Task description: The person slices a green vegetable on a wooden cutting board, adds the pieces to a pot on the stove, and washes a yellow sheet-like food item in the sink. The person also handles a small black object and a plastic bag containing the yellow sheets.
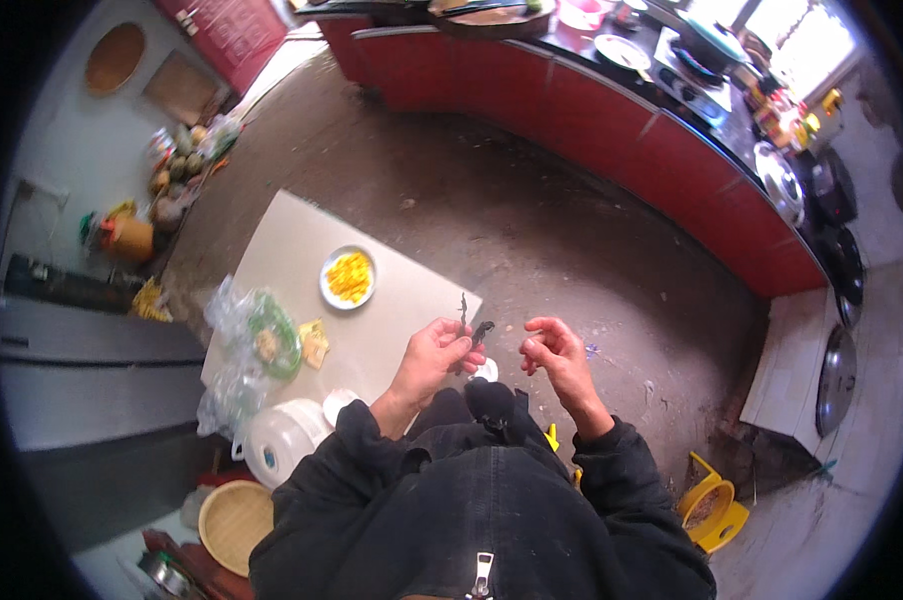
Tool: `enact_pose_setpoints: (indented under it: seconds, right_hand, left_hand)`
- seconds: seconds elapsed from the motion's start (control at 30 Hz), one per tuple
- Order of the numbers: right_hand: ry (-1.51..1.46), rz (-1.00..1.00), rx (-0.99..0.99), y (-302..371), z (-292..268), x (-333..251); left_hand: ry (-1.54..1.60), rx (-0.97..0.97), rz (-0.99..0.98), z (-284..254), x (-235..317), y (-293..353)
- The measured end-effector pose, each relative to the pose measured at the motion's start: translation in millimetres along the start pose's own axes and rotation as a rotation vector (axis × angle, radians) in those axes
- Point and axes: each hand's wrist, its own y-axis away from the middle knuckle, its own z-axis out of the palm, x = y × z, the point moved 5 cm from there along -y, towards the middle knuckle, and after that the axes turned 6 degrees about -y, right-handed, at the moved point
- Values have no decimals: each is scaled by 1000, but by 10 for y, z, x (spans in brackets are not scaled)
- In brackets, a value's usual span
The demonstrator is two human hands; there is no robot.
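My left hand [437,355] is closed around dark, shrivelled strips [484,331], thin and crooked, that stick up past the thumb and fingers. Their kind is hard to make out. To its right, my right hand [557,358] hangs in the air with fingers loosely bent and apart, and nothing shows in it. Just below the left fingers, part of a small white round dish [486,370] is visible. On the pale table [302,235] stands a white bowl of yellow pieces [349,278], beyond the left hand.
Clear plastic bags with green contents [274,335], a yellow packet [314,344] and a white plastic jug [287,440] crowd the table's left side. A woven basket [237,525] is at lower left. Red cabinets [612,130] line the far side; a yellow container [710,508] stands at lower right.
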Motion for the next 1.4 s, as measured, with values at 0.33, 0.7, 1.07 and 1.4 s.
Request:
enact_pose_setpoints:
  seconds: [0.33, 0.7, 1.07, 1.4]
  right_hand:
    - [118, -52, 419, -154, -1247, -538]
    - [494, -150, 207, -2163, -1635, -2166]
    - [529, -463, 554, -3719, -3576, -4531]
    - [1464, -543, 692, -5781, -5233, -6566]
  left_hand:
    - [-61, -202, -95, 689, 381, -1397]
    - [102, -68, 107, 942, 1602, -3258]
    - [80, -81, 87, 1912, 2548, -4598]
    - [205, 50, 178, 3289, 3186, -5509]
